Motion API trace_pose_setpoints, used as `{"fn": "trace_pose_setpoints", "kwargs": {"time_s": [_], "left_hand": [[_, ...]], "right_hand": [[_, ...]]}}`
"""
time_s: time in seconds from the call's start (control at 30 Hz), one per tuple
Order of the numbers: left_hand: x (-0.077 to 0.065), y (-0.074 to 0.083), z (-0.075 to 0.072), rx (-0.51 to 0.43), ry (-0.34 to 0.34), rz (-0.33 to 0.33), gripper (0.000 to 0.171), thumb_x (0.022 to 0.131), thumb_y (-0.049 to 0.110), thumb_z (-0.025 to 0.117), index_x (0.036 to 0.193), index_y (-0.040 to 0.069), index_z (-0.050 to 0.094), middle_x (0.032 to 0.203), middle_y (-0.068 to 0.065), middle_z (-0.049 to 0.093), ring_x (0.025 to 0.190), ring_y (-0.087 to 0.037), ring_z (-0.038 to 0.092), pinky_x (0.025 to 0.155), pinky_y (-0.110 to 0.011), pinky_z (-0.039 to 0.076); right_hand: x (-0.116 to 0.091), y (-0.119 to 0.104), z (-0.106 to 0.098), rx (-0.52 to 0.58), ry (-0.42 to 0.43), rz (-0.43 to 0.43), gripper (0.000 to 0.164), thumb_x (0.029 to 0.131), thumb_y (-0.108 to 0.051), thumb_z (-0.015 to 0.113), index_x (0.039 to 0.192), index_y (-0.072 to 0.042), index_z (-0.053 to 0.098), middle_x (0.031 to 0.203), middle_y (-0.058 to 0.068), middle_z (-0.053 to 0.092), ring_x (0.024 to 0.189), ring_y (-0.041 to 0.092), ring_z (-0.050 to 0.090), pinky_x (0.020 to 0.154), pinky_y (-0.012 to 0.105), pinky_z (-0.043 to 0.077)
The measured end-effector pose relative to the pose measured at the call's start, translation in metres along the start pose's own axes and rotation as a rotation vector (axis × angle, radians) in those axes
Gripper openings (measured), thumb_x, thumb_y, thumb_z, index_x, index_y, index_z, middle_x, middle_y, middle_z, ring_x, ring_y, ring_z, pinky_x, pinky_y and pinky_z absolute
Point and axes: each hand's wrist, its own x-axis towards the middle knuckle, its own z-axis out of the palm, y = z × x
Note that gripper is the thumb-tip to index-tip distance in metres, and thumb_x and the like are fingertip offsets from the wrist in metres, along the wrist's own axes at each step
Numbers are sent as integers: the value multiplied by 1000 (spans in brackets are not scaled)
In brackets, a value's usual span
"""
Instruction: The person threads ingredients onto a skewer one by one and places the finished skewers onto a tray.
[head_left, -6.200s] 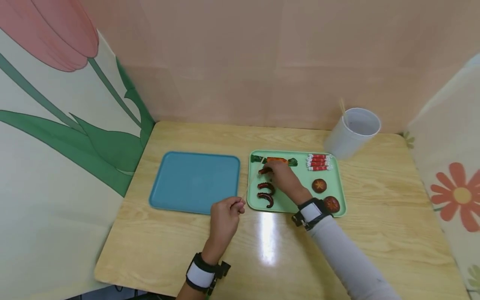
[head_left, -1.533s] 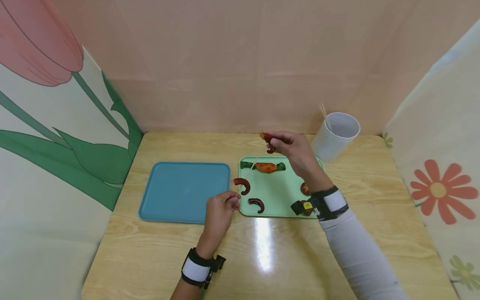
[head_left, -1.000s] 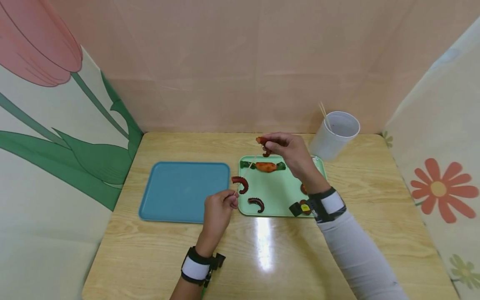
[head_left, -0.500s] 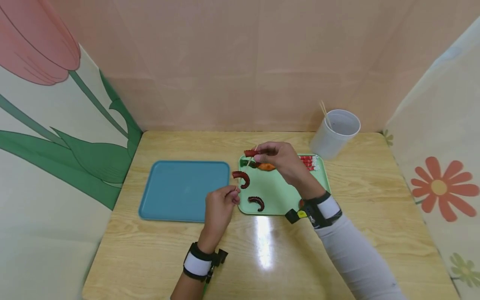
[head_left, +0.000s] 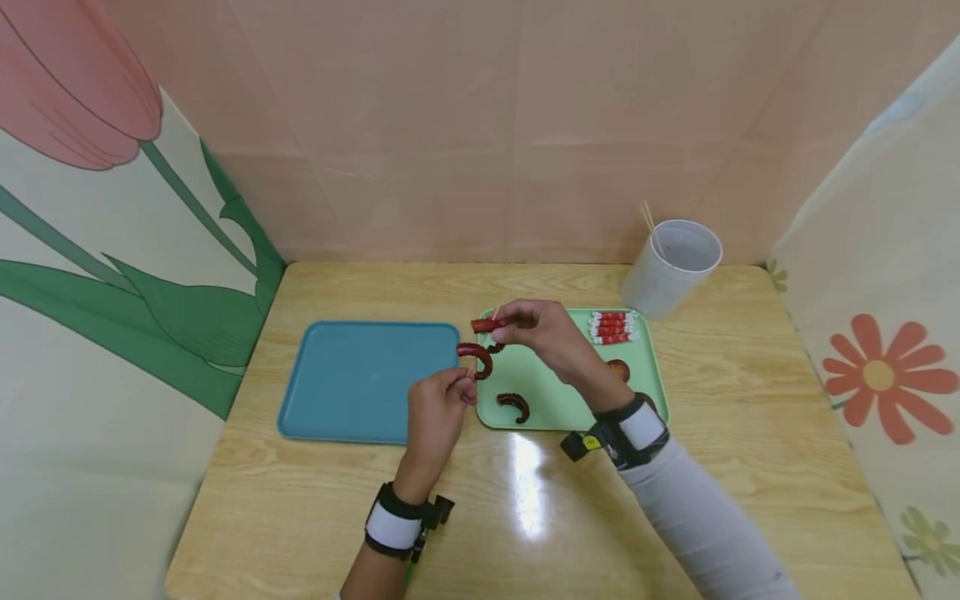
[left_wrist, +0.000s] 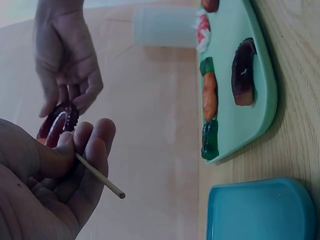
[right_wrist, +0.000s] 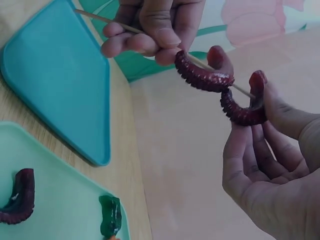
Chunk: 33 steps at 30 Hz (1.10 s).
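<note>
Right fingers pinch a tentacle, apparently skewered.

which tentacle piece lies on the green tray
The piece by the front-left corner of the green tray; the others are raised, one on the skewer, one in the right hand.

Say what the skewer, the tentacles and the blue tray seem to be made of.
Skewer: probably wood or bamboo, unpainted and dull, from its plain tan colour.
Tentacles: perhaps soft plastic or rubber, glossy, with bright highlights on dark red; the look alone can't rule out real food.
Blue tray: likely moulded plastic, from its even colour and rounded corners.
</note>
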Motion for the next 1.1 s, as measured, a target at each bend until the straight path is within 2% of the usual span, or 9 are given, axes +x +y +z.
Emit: {"fn": "trace_pose_setpoints", "kwargs": {"time_s": [0.13, 0.27, 0.37, 0.5, 0.6, 0.67, 0.87, 1.0, 1.1], "left_hand": [[0, -2, -1, 45, 19, 41, 12, 92, -9, 68, 97, -6, 78, 76, -16, 76, 65, -21, 73, 59, -18, 58], [-1, -5, -4, 50, 37, 76, 11, 92, -8, 68, 97, -5, 78, 76, -18, 76, 64, -22, 74, 59, -19, 58], [-2, -8, -6, 21, 41, 66, 12, 92, -9, 67, 98, -7, 77, 79, -20, 76, 64, -24, 74, 59, -20, 59], [-3, -10, -9, -2, 42, 46, 13, 93, -10, 66, 101, -9, 77, 81, -21, 76, 65, -26, 74, 59, -22, 59], [-3, -10, -10, -4, 41, 41, 14, 93, -9, 66, 102, -9, 77, 79, -21, 75, 65, -25, 74, 59, -22, 59], [-3, -10, -10, -8, 40, 31, 14, 93, -9, 66, 101, -8, 77, 77, -21, 75, 65, -25, 74, 59, -21, 59], [-4, -11, -11, -9, 41, 15, 12, 93, -8, 67, 99, -7, 78, 75, -21, 74, 64, -25, 74, 59, -21, 58], [-3, -10, -11, -6, 47, 7, 13, 93, -8, 67, 98, -7, 78, 75, -21, 75, 63, -25, 74, 58, -21, 58], [-2, -10, -11, -3, 49, 1, 13, 93, -8, 67, 98, -6, 78, 75, -20, 75, 63, -25, 74, 58, -20, 58]], "right_hand": [[-2, 6, -3, 13, -24, 3, 31, 98, -14, 70, 126, -1, 67, 121, 12, 70, 103, 16, 69, 97, 37, 55], [-5, 24, -6, -36, -52, 20, 35, 108, -24, 54, 128, 3, 63, 126, 20, 66, 110, 27, 68, 100, 42, 56], [-8, 46, -5, -277, -84, 20, 34, 108, -25, 53, 123, 2, 66, 118, 21, 69, 108, 30, 67, 95, 44, 57], [-15, 79, 5, -639, -136, 9, 30, 95, -23, 74, 118, -3, 72, 108, 14, 72, 99, 25, 66, 88, 42, 55], [-19, 99, 16, -769, -151, -34, 32, 87, -19, 82, 113, -4, 74, 100, 10, 69, 91, 20, 62, 84, 39, 54], [-21, 112, 23, -838, -141, -104, 26, 84, -13, 84, 108, -5, 75, 94, 7, 66, 87, 18, 60, 81, 37, 53], [-26, 126, 37, -957, -31, -311, 14, 83, 3, 80, 91, -8, 77, 84, 4, 62, 80, 19, 59, 73, 33, 54], [-27, 125, 38, -958, -17, -328, 16, 82, 4, 79, 91, -8, 78, 84, 4, 63, 79, 19, 60, 73, 32, 54], [-24, 121, 34, -925, -21, -295, 15, 83, 2, 80, 94, -7, 78, 85, 4, 64, 80, 18, 61, 73, 32, 53]]}}
